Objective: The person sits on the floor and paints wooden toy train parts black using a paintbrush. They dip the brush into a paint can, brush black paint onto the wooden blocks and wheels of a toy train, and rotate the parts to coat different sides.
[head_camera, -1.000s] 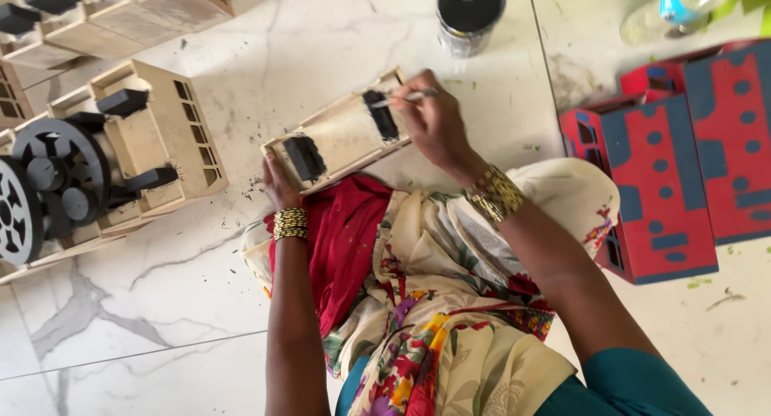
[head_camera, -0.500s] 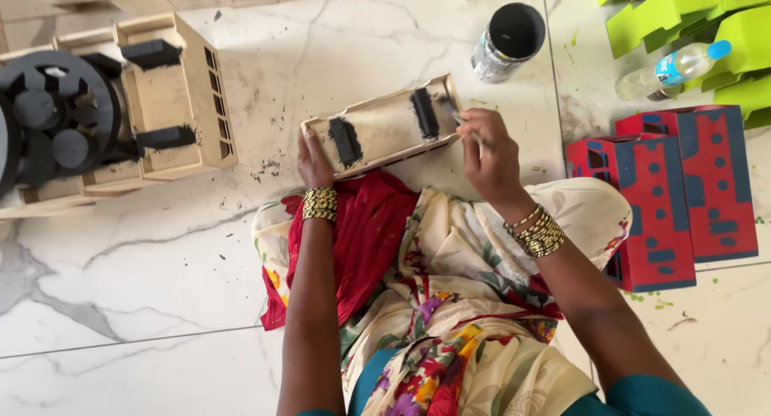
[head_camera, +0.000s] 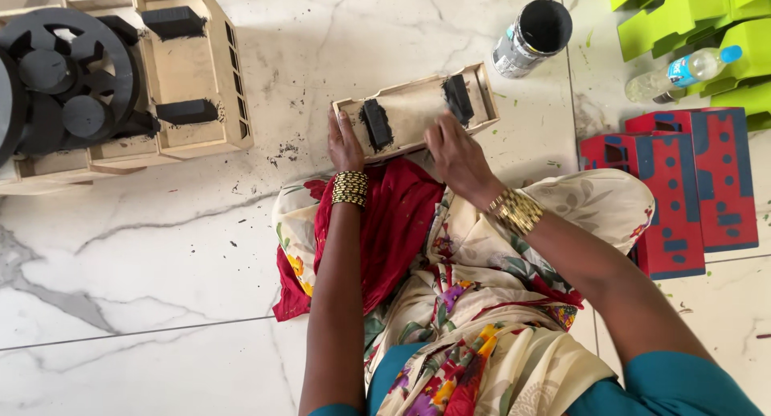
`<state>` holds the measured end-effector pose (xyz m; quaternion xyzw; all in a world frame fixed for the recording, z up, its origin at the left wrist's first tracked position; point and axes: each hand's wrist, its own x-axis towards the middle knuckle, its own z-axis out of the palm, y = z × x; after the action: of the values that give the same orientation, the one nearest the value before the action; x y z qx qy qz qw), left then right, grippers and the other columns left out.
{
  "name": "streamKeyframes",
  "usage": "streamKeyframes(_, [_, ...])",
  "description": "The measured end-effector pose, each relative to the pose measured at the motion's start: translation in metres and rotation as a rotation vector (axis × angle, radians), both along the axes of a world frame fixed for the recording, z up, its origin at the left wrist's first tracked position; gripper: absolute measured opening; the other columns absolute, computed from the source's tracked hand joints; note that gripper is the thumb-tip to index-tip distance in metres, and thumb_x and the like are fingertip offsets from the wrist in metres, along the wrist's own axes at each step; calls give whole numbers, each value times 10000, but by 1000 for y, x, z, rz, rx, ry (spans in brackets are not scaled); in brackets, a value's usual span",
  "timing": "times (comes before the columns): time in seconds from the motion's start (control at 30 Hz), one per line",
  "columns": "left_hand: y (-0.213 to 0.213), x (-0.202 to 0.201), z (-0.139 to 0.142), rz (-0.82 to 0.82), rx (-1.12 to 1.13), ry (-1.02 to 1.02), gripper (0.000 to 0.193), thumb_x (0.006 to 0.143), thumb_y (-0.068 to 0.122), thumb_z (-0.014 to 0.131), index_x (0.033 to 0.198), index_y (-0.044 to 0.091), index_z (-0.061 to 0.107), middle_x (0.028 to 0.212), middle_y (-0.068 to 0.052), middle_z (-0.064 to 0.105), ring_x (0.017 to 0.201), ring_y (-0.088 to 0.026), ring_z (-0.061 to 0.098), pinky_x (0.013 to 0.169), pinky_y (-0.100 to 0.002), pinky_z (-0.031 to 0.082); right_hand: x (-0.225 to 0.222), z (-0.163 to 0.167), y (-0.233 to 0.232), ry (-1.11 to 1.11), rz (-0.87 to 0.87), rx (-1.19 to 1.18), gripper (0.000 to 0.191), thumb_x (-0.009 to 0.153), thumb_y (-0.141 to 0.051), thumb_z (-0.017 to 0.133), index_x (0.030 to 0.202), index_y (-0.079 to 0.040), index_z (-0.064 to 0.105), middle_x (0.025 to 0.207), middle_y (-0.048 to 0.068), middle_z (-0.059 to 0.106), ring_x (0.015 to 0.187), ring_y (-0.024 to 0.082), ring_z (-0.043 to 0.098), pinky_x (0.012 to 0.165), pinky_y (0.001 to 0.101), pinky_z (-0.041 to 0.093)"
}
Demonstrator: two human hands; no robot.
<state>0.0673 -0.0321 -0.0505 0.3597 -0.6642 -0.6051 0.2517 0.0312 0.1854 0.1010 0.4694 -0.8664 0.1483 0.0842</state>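
Head view: the wooden tray piece (head_camera: 414, 111) lay tilted on the marble floor (head_camera: 161, 263), its near edge against my lap. My left hand (head_camera: 344, 140) rested flat and open on its left end, steadying it. My right hand (head_camera: 456, 155) was curled over the right part, beside a black block (head_camera: 458, 99); I could not tell whether it gripped anything.

Risk, as I judged it: wet black paint could smear onto fingers or cloth if either hand slid. The open paint can (head_camera: 532, 37) stood near the tray's far corner; a push could tip it.

Pose: both forearms extended forward, wrists bent down.
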Motion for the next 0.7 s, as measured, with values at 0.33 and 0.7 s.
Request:
streamKeyframes(0.33, [1, 2, 3, -10, 21, -18, 609, 1069, 457, 448, 1532, 61, 458, 1557, -196, 485, 1424, -314, 495, 1150, -376, 414, -12, 5, -14, 289, 123, -35, 128, 950, 65, 515, 938, -24, 424, 1048, 195, 493, 1024, 354, 639, 847, 372, 663])
streamKeyframes(0.7, [2, 3, 2, -4, 9, -44, 643, 1050, 497, 438, 1522, 61, 473, 1545, -185, 505, 1397, -311, 531, 1136, -370, 423, 14, 22, 38, -283, 16, -108, 249, 884, 165, 415, 1047, -22, 434, 978, 163, 558, 732, 276, 625, 499, 342, 582])
